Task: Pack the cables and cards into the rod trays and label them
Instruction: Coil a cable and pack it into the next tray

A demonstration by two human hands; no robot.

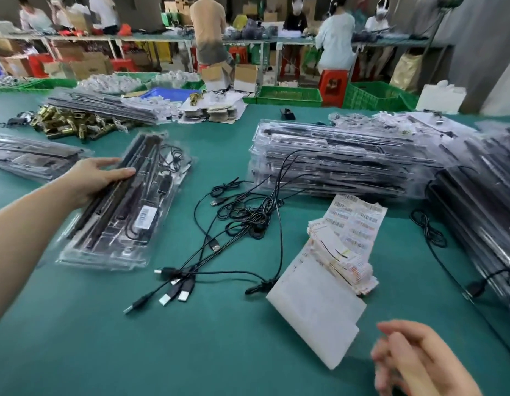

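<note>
Near right, the right hand (419, 358) hovers blurred over the green table (191, 352), fingers loose and straight, holding nothing. Just beyond it lies a white sheet (316, 315), then the stack of cards (342, 261) and the barcode label sheet (359, 221). Mid-table, the black cables (239, 224) sprawl in a tangle, plugs pointing near. Over on the left, the left hand (96, 178) grips the left edge of a rod tray (125, 207), thumb on top; a label (145, 217) sits on the tray. Far right, a tall stack of trays (333, 161)
</note>
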